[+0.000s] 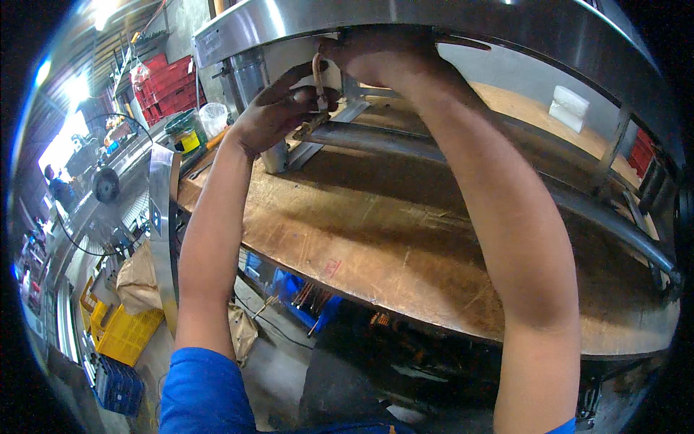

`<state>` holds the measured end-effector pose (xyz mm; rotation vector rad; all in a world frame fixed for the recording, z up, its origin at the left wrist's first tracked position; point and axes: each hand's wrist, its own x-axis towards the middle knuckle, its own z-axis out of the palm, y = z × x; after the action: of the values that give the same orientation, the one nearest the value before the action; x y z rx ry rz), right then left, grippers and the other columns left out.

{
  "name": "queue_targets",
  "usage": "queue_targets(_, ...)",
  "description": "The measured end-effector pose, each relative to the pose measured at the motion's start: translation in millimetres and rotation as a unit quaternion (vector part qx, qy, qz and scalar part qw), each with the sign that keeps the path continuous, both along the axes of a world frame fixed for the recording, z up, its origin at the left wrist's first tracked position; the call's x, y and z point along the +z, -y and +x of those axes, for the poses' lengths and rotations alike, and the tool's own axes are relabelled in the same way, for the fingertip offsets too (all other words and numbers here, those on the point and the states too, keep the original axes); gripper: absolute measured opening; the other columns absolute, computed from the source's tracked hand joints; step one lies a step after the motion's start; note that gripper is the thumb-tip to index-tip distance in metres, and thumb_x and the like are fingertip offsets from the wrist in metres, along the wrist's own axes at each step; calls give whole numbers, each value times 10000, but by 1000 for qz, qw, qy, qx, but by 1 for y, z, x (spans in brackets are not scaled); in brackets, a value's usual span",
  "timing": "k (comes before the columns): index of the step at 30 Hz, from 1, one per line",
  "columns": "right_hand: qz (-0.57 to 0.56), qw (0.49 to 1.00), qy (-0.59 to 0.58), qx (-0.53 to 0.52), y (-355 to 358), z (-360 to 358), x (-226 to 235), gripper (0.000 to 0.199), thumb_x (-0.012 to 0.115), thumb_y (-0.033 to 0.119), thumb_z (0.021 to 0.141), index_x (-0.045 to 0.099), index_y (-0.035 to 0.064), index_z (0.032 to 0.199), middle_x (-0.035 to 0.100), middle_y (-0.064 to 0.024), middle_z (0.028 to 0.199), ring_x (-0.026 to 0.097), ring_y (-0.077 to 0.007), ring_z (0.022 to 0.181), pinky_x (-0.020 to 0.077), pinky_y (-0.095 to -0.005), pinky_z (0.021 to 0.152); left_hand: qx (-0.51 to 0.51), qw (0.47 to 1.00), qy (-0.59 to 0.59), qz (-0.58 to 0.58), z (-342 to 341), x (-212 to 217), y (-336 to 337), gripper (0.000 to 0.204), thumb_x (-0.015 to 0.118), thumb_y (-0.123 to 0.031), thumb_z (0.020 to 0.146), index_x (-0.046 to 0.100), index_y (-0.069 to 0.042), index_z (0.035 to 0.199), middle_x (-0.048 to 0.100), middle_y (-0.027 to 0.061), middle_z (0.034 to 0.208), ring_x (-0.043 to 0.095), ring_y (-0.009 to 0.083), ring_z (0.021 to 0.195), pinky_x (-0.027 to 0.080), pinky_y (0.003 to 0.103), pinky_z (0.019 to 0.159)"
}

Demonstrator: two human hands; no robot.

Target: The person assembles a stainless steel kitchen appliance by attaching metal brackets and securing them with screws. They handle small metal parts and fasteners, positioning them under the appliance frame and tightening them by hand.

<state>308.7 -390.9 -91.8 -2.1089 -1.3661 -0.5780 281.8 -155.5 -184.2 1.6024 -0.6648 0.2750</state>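
A thin, curved, copper-coloured tube (316, 71) stands up at the left end of a dark round pipe (383, 137). My left hand (278, 112) is closed around the tube's lower part, thumb and fingers pinching near its pale lower end. Just below those fingers, a small brass-coloured fitting (312, 127) sits at the pipe's end. My right hand (376, 59) reaches up beneath the stainless steel front panel (405, 13), close to the tube's upper bend. Its fingers are mostly hidden in shadow, so their grip does not show.
The steel frame rests on a worn wooden tabletop (376, 239). A white block (569, 108) lies at the back right. Blue bins (300, 296) holding rods stand below the table edge. To the left are a fan (107, 184), a yellow crate (126, 333) and red crates (163, 87).
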Motion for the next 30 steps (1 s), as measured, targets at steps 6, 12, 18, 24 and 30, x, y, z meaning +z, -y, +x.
queue_targets(6,61,994,79,-52,-11,9,-13,205,640,250,862,653,66,949,664,-161,930,642,-250,893,490,-415,802,240,948,93,189,3,4,16,600,664,-193,890,365,-68,1395,647,116,1125,614,184,1039,482,328,884)
queue_targets(12,75,991,70,-84,-19,8,-12,327,683,345,825,653,74,1007,659,-191,994,636,-230,981,464,-413,898,52,997,18,58,9,0,0,573,636,-140,904,357,-65,1399,642,112,1144,610,183,1032,469,328,906)
queue_targets(18,-38,956,140,-255,-28,0,-17,479,515,453,886,616,120,1215,591,-109,1282,559,-322,1169,417,-428,1010,121,967,77,208,13,-2,-8,583,600,-163,933,319,-67,1435,617,122,1202,580,198,1123,439,329,977)
queue_targets(24,53,953,267,-135,-11,-11,-50,380,652,210,812,620,8,1131,610,-198,1182,587,-354,1082,449,-446,954,138,984,65,97,5,0,-5,555,614,-316,935,420,-52,1383,629,96,1168,595,182,1083,471,325,937)
queue_targets(30,-2,978,-121,-173,-36,-10,-58,312,593,163,870,621,-11,1128,622,-225,1156,589,-351,1078,455,-400,919,162,982,98,-30,8,7,-1,485,550,-420,959,568,-43,1262,632,76,1183,610,174,1061,481,329,919)
